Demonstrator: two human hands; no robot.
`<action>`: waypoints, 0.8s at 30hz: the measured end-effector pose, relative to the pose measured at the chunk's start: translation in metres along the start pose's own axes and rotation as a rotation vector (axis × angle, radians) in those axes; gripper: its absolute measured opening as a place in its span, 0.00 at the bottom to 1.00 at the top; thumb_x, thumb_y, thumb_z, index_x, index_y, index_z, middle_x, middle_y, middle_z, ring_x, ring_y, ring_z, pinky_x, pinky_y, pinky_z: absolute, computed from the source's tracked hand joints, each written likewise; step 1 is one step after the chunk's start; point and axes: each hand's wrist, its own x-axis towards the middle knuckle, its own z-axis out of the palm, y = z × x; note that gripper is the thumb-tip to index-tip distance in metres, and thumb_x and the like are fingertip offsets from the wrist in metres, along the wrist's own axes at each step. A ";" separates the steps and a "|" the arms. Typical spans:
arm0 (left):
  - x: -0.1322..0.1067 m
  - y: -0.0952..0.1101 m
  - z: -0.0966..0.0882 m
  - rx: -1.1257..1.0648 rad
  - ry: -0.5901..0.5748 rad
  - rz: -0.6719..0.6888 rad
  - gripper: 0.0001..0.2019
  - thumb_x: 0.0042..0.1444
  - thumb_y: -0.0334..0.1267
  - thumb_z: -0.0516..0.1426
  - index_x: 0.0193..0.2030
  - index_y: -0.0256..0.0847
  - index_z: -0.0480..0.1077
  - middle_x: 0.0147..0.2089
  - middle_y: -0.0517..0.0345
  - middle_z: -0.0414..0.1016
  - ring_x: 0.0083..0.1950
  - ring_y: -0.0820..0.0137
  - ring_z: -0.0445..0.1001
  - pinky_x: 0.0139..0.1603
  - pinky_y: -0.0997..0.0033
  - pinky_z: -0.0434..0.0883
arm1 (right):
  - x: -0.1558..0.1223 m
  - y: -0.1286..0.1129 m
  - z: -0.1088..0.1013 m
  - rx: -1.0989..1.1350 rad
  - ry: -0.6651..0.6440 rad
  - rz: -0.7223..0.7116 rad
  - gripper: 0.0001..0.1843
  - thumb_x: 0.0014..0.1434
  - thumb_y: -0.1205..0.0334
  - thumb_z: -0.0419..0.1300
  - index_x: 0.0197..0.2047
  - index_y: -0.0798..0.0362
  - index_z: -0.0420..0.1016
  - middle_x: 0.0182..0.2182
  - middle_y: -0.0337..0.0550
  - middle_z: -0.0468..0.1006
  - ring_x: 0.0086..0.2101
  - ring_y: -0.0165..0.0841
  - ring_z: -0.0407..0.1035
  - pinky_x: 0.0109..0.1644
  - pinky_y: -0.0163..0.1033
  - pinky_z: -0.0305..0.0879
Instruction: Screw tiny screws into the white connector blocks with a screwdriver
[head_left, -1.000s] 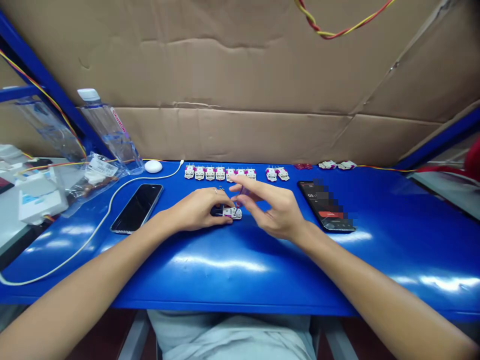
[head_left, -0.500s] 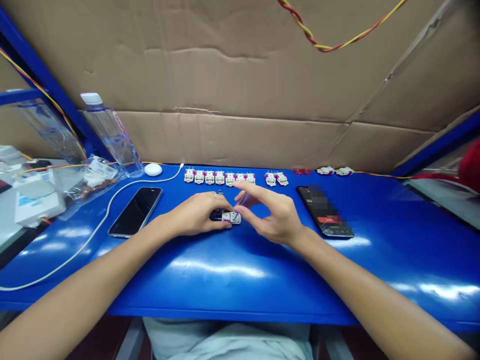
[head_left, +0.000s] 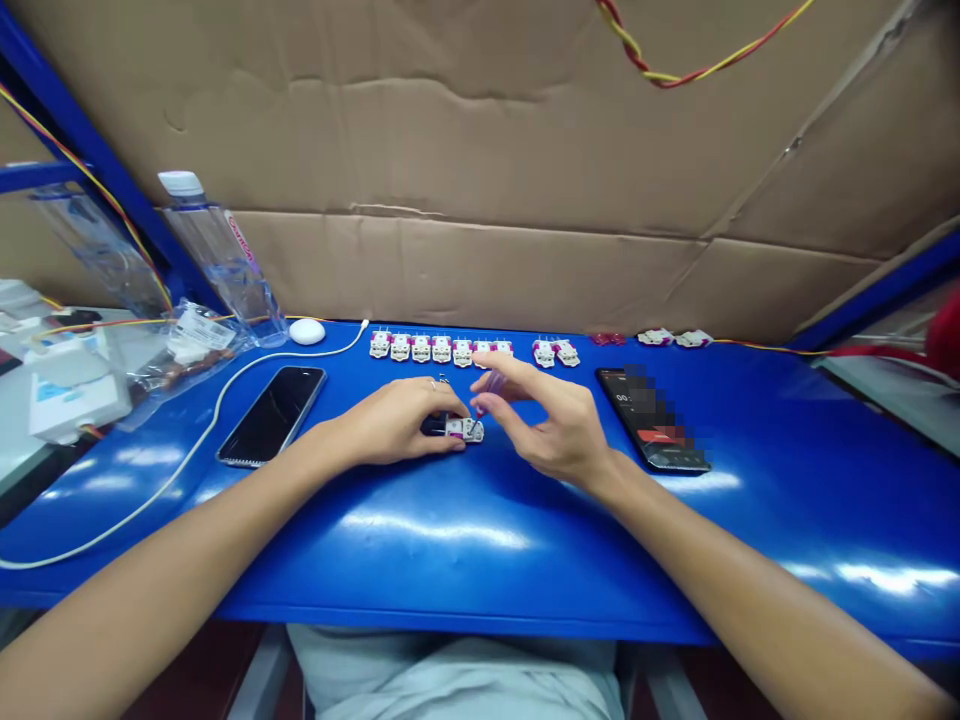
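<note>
On the blue table (head_left: 465, 540), my left hand (head_left: 394, 420) presses down on a small white and pink connector part (head_left: 465, 429), fingers closed around it. Just to its right, my right hand (head_left: 551, 420) pinches a thin pink-tipped tool (head_left: 489, 392) between thumb and fingers, its tip touching the part. A row of several similar white and pink parts (head_left: 441, 347) lies behind the hands, with two more (head_left: 555, 352) to their right.
A dark phone (head_left: 273, 414) with a white cable (head_left: 187, 460) lies at left, a lit phone (head_left: 651, 418) at right. A water bottle (head_left: 222, 255), a white puck (head_left: 307, 331) and plastic bags (head_left: 187, 345) stand at back left. Cardboard wall (head_left: 480, 180) closes the back.
My right hand has shifted slightly and lowered the tool tip onto the part. My left hand stays on the part.
</note>
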 end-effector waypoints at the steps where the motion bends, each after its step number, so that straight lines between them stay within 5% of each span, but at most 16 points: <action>1: 0.000 0.001 0.000 0.000 -0.003 0.000 0.13 0.69 0.46 0.67 0.55 0.43 0.83 0.51 0.52 0.86 0.50 0.59 0.83 0.51 0.64 0.74 | 0.000 0.000 0.000 -0.011 0.023 0.001 0.20 0.74 0.65 0.65 0.66 0.46 0.78 0.51 0.43 0.90 0.42 0.35 0.87 0.53 0.40 0.86; 6: 0.000 0.003 -0.001 0.008 -0.018 -0.023 0.14 0.68 0.46 0.68 0.55 0.42 0.82 0.52 0.51 0.86 0.52 0.57 0.83 0.53 0.62 0.75 | 0.000 -0.002 0.001 -0.022 -0.018 -0.005 0.21 0.75 0.65 0.61 0.69 0.50 0.75 0.57 0.49 0.87 0.52 0.39 0.86 0.58 0.43 0.85; 17: 0.001 -0.003 0.003 0.003 0.025 0.015 0.13 0.68 0.45 0.67 0.56 0.45 0.83 0.52 0.51 0.86 0.52 0.57 0.83 0.52 0.63 0.76 | 0.002 -0.013 0.002 -0.121 -0.025 0.056 0.14 0.75 0.60 0.62 0.62 0.46 0.81 0.46 0.40 0.91 0.39 0.33 0.87 0.50 0.37 0.86; 24: -0.002 -0.002 -0.010 -0.034 -0.045 0.013 0.15 0.67 0.42 0.68 0.58 0.44 0.82 0.55 0.51 0.86 0.55 0.57 0.83 0.56 0.62 0.76 | -0.003 -0.003 0.005 0.106 0.030 0.089 0.19 0.77 0.62 0.59 0.68 0.45 0.70 0.49 0.44 0.86 0.42 0.34 0.84 0.49 0.41 0.86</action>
